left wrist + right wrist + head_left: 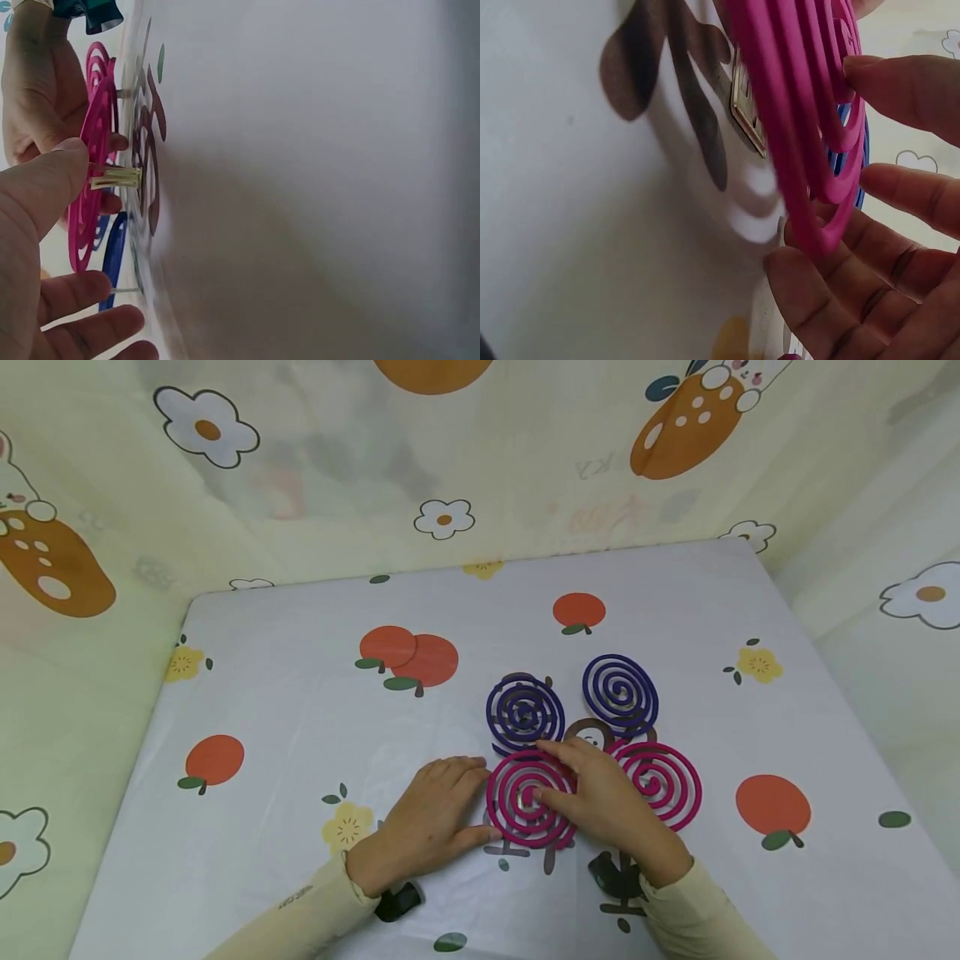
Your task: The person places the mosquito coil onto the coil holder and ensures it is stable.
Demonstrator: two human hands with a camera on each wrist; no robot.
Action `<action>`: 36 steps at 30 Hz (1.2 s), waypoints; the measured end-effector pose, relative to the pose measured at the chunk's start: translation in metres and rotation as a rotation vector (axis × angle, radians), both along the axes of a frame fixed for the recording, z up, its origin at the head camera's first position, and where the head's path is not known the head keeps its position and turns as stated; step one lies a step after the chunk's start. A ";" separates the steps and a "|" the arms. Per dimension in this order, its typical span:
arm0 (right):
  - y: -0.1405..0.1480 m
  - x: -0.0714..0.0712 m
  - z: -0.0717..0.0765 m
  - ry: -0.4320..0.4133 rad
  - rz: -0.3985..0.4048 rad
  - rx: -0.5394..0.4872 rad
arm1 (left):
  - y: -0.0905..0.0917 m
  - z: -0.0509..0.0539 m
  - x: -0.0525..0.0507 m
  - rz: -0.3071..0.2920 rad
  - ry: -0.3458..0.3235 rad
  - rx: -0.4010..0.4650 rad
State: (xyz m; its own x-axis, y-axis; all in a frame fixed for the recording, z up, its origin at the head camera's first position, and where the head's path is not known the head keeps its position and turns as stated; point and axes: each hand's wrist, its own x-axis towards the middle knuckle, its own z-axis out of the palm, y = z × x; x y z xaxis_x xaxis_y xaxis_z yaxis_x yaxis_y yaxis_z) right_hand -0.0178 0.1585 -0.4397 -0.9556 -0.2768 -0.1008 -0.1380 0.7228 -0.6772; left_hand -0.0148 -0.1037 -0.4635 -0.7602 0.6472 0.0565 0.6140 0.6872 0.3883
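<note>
A pink mosquito coil (517, 827) sits between both hands, raised off the table on a small metal stand (116, 178). My right hand (611, 789) holds it, with the thumb near the spiral's centre and fingers (810, 300) around and under the rim. My left hand (431, 818) touches the coil's left rim with its thumb; its other fingers (97, 326) extend apart from the coil in the left wrist view. A second pink coil (687, 785) lies partly behind the right hand. Two dark blue coils (489, 714) (648, 693) sit just beyond the pink ones.
The white table cover (285, 718) has printed fruit and flowers. A pale patterned curtain (337, 485) rises behind the table and at both sides. Dark wrist devices (399, 902) (615, 877) show at both wrists.
</note>
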 end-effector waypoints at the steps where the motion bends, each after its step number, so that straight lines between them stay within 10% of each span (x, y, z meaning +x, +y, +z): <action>1: 0.000 0.000 0.000 0.006 0.001 0.007 | 0.000 0.000 0.000 -0.002 0.008 0.000; 21: 0.013 -0.003 0.006 0.096 -0.010 0.068 | -0.003 0.003 -0.008 -0.010 0.040 0.003; 29: 0.044 -0.018 0.023 0.207 -0.054 0.122 | -0.012 0.013 -0.029 0.048 0.138 -0.012; 36: 0.083 -0.043 0.028 0.258 -0.156 0.399 | -0.026 0.017 -0.057 0.111 0.284 -0.050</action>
State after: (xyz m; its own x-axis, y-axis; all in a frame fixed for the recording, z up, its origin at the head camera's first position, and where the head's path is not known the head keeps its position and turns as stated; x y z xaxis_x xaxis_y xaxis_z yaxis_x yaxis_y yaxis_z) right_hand -0.0603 0.2413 -0.4117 -0.9903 -0.1165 0.0758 -0.1342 0.9439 -0.3017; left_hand -0.0720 -0.1297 -0.4469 -0.7850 0.5682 0.2468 0.6129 0.7704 0.1758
